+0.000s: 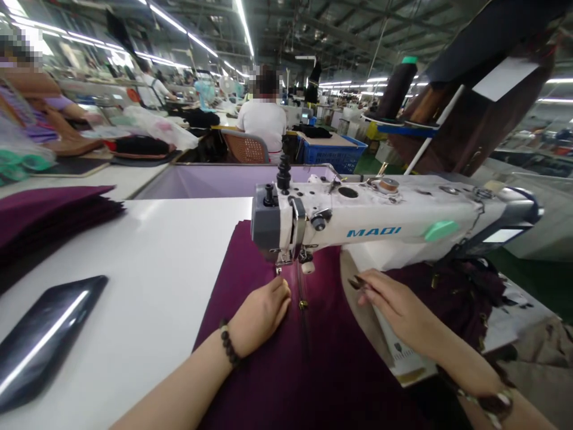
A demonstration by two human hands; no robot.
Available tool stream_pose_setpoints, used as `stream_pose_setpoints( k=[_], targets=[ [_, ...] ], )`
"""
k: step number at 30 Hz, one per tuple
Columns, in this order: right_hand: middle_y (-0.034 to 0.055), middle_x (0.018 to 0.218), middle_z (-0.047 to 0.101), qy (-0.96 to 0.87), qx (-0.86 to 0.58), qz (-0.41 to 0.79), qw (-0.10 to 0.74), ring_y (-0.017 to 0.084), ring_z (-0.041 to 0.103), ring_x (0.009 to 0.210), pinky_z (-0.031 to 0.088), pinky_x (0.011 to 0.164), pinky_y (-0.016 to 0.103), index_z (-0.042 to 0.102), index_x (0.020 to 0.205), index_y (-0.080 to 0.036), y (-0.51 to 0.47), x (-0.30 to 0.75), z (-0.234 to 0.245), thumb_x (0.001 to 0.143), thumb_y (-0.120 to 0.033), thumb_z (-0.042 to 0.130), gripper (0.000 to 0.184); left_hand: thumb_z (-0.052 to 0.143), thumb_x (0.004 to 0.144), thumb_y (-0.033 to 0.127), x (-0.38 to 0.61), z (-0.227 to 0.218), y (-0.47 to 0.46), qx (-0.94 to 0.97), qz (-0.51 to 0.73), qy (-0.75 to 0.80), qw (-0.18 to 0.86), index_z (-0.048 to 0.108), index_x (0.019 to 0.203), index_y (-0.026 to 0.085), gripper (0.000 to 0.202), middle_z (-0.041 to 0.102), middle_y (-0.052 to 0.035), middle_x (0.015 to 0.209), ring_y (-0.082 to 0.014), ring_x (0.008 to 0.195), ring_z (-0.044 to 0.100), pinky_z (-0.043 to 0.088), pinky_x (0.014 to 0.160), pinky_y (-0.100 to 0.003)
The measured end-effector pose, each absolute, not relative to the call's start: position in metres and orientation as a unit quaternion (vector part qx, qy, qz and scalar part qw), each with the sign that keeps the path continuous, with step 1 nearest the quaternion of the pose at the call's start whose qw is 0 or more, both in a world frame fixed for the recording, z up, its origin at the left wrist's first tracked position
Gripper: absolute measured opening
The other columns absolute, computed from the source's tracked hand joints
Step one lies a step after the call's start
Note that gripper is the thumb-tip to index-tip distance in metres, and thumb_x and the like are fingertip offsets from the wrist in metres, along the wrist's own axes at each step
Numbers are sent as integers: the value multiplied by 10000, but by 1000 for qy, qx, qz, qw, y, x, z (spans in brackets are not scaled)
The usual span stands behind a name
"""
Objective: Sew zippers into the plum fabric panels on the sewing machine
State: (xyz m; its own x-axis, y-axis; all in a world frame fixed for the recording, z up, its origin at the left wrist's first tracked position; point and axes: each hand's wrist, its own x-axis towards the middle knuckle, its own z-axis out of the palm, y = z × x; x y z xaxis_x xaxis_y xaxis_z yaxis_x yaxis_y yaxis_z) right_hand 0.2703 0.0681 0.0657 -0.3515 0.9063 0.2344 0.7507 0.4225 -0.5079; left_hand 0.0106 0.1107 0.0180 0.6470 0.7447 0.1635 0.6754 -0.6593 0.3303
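Dark purple fabric (268, 364) with a zipper (303, 319) and a brass-coloured zipper pull (303, 304) lies under the head of a white sewing machine (331, 224). My left hand (262, 313) rests on this fabric, just in front of the presser foot (278, 270). Its fingers are bent and pressed together; what they pinch, if anything, is hidden. To the right of the needle area, my right hand (396, 304) is closed around small thread snips (357, 283), blades pointing left above the fabric's edge.
Stacked purple fabric pieces (54, 215) and a glossy black panel (49, 334) lie on the white table (152, 286) at left. More purple fabric with metal hardware (447, 292) is bunched at right. Thread cones (398, 86) stand behind the machine. A co-worker (264, 119) sits ahead.
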Motion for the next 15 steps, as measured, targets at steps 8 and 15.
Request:
stream_pose_setpoints(
  k=[8,15],
  targets=[
    [72,928,482,-819,-544,106,146,196,510,847,439,778,347,463,916,-128,124,210,31,833,-162,509,101,647,768,233,20,19,111,868,111,451,174,516,750,157,152,508,-27,922,-153,726,568,468,660,-265],
    [70,939,426,-825,-545,59,139,178,517,799,479,750,328,509,869,-133,124,207,13,834,-165,514,47,521,853,183,17,13,112,870,113,440,194,483,818,158,57,535,-26,859,-160,727,549,438,666,-266]
  ],
)
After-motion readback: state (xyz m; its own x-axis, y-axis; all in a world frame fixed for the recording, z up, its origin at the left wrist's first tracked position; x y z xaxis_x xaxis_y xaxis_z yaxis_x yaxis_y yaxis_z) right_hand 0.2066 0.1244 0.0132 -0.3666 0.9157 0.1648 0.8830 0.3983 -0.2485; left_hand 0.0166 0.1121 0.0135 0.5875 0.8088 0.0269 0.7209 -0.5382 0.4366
